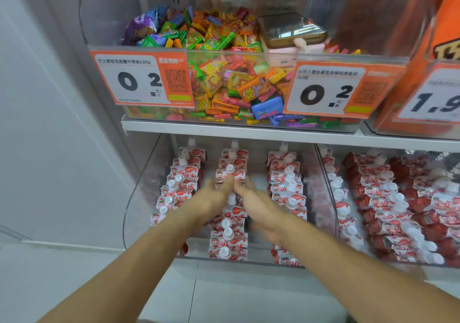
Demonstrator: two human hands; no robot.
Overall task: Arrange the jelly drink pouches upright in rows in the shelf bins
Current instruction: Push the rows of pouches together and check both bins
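Both hands reach into the clear plastic shelf bin (139,198) at lower centre of the frame. The left hand (214,195) and right hand (256,203) flank the middle row of white-and-red capped jelly drink pouches (230,223), fingers blurred. I cannot tell whether either grip is closed on a pouch. Squeezing the row unevenly could tip pouches sideways into the neighbouring rows or the gaps between them.

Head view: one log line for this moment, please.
left hand: on middle row, blurred | right hand: same row, blurred | left bin: three upright rows | grip: unclear
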